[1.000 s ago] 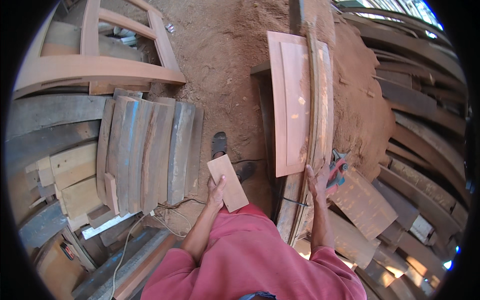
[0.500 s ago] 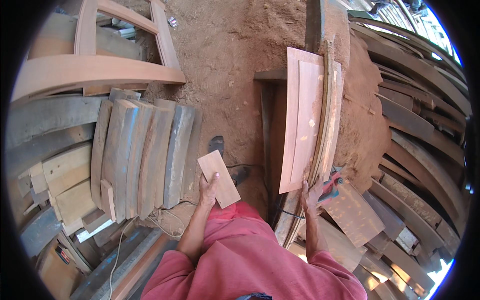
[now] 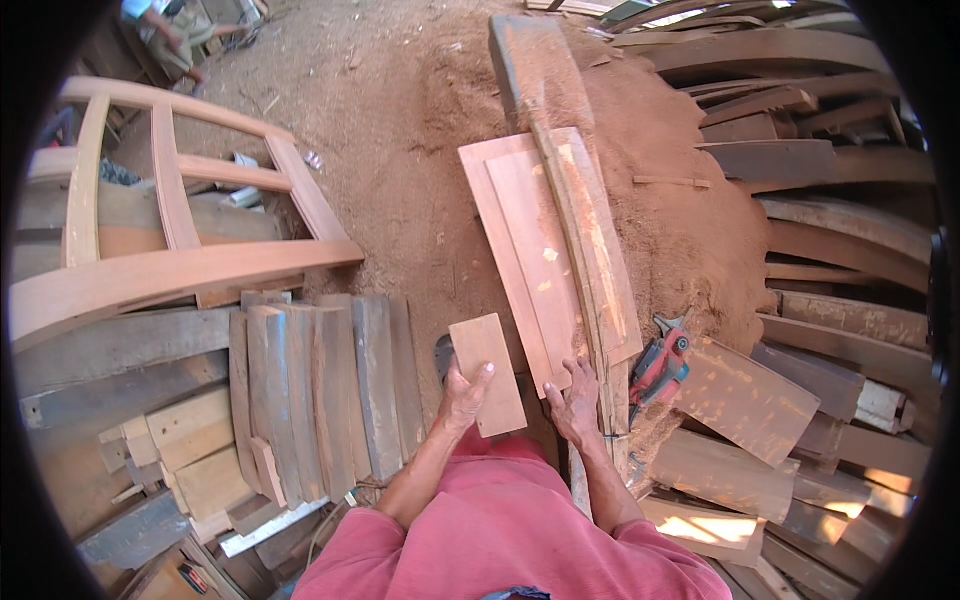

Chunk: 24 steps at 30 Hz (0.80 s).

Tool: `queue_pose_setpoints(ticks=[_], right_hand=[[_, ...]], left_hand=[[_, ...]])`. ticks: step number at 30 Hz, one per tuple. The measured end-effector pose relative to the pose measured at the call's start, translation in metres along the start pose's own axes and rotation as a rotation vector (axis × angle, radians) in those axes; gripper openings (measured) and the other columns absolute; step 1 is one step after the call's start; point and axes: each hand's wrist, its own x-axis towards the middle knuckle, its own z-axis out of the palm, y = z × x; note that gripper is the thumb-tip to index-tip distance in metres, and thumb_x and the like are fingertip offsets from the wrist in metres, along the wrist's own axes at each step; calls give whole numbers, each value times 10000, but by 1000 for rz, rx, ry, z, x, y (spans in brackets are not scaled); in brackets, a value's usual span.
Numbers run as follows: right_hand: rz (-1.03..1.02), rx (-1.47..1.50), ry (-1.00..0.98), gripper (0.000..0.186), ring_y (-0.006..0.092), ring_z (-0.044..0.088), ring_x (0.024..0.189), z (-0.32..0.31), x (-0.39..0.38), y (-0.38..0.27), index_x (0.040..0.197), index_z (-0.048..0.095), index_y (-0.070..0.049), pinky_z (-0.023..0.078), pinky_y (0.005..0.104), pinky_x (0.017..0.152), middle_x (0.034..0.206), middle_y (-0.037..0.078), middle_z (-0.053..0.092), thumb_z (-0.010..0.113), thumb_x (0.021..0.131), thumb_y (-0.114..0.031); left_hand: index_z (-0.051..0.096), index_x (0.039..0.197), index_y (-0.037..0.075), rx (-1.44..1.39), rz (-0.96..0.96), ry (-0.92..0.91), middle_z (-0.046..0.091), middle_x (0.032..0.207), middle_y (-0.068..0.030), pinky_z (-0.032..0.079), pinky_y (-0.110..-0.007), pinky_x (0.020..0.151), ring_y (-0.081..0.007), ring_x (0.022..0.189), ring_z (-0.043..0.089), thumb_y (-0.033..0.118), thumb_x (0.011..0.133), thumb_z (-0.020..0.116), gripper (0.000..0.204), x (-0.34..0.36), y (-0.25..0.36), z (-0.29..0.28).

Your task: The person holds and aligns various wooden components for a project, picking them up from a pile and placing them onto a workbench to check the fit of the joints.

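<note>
My left hand (image 3: pixel 463 393) is closed on a small rectangular wooden board (image 3: pixel 492 350), with the thumb on its upper face. To the right, a larger reddish wooden panel (image 3: pixel 515 215) with a raised middle lies on a long beam (image 3: pixel 555 80). Along the panel runs a narrow wooden strip (image 3: pixel 578 250). At the panel's near end is my right hand (image 3: pixel 576 405), its fingers apart and touching the panel's edge; whether any finger curls beneath is hidden. Beside the panel's near right corner rests a red and grey handheld power tool (image 3: pixel 660 370).
Upright planks (image 3: pixel 325 390) stand in a row at left, below a jointed wooden frame (image 3: pixel 180 260). Stacked boards (image 3: pixel 750 395) and curved timbers (image 3: pixel 850 230) fill the right side. Sawdust (image 3: pixel 690 240) heaps beside the beam. Another person (image 3: pixel 175 40) is at the far left.
My right hand has left the strip's near end and moved left to the panel's near end. The left hand still holds the board, now closer to the panel. The whole view has shifted.
</note>
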Motion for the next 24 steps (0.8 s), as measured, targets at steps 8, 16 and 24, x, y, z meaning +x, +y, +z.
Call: queue_pose_setpoints(ticks=[8,16,24], right_hand=[[123,556,-251,766,297,597,1250,-59,-15,42,1446,483,53,458,415,1077,1350,208,620,724,918,-448],[324,1156,69,452,149,670,924,-63,-19,74,1253,660,50,551,328,838,1084,79,727,640,1033,-344],[364,558,355,629,345,709,1054,-123,110,266,1237,663,97,529,409,914,1131,265,727,676,954,-464]], left_hand=[[437,1416,-23,18,45,-116,612,1302,-138,479,-378,1039,-211,1192,594,277,986,708,590,-21,19,79],[411,1342,-30,430,227,-76,524,1204,-153,436,-363,1031,-244,1126,532,268,1022,615,482,-5,-14,120],[365,1430,-4,201,-109,114,561,1276,-166,496,-425,1009,-241,1134,579,304,976,720,654,121,-56,69]])
